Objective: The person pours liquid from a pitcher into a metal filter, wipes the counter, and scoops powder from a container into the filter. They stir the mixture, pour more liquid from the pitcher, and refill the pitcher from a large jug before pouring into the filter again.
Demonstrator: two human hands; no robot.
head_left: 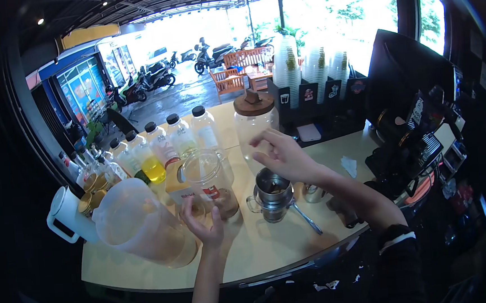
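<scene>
My left hand is raised near the front of a clear plastic pitcher with a red logo, its thumb and fingers apart. It grips nothing that I can see. My right hand hovers above a metal drip filter, with loosely bent fingers and a gap between thumb and forefinger. Something dark shows inside the filter, which rests on a glass mug. A metal spoon lies to the right of the mug. Behind my right hand stands a large glass jar with a wooden lid.
A big cloudy pitcher leans in view at the left, beside a white jug. Several black-capped bottles line the far edge. Stacked plastic cups stand in a black holder. Dark equipment crowds the right side.
</scene>
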